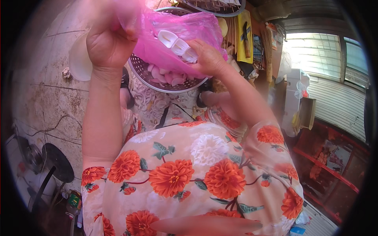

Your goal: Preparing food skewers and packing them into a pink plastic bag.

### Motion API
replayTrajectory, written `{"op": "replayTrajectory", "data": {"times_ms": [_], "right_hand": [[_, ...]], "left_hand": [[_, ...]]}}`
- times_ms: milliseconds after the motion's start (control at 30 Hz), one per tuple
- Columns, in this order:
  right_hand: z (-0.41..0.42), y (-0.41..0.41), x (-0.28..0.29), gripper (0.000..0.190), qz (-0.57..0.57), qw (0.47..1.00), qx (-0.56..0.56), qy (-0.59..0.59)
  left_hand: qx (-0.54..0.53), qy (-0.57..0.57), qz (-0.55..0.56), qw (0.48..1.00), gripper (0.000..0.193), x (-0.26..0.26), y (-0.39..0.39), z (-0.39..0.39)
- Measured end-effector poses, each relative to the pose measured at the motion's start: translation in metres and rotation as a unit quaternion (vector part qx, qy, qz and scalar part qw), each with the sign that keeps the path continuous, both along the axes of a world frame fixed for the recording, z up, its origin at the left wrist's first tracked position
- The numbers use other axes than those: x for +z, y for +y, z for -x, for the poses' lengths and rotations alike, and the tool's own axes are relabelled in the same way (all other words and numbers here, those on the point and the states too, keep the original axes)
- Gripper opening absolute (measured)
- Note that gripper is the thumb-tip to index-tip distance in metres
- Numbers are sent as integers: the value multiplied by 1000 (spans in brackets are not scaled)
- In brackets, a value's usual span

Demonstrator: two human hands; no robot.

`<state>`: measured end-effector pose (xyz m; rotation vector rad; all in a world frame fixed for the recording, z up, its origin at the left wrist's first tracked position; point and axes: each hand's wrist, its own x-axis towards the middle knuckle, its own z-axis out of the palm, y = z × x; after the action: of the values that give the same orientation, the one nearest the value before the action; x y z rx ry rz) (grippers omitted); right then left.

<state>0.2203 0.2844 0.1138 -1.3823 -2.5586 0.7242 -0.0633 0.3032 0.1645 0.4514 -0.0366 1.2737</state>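
My left hand (110, 48) is raised at the upper left and grips the gathered edge of a thin pink plastic bag (189, 25). The bag spreads over a perforated metal colander (138, 73) on the floor between my feet. My right hand (206, 57) holds several white, cut pieces (178, 46) in a row, with thin sticks seeming to run through them, against the bag. Beneath the bag's lower edge, pale slices (168, 77) lie in the colander. What the pieces are, I cannot tell.
Peelings (150, 97) litter the floor below the colander. A second basin (218, 14) holding skewered pieces stands beyond. To its right are thin wooden sticks (231, 32) and a knife (245, 41) on a yellow packet (240, 54). A pale round lid or basin (79, 60) is at left.
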Motion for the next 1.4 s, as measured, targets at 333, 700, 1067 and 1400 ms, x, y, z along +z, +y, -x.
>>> {"op": "replayTrajectory", "data": {"times_ms": [333, 700, 1067, 1400], "right_hand": [[-7, -100, 59, 72, -87, 996, -31, -9], [-20, -120, 64, 58, -88, 990, -53, 94], [-8, -93, 65, 77, -20, 989, -139, -57], [-90, -153, 75, 69, -7, 970, -153, -189]], "left_hand": [[19, -10, -20, 1000, 27, 58, -86, -12], [40, -57, -3, 998, 22, 64, -95, -8], [-39, -49, -98, 993, 28, 59, -90, -14], [-47, -69, -88, 993, 30, 52, -86, -16]]}}
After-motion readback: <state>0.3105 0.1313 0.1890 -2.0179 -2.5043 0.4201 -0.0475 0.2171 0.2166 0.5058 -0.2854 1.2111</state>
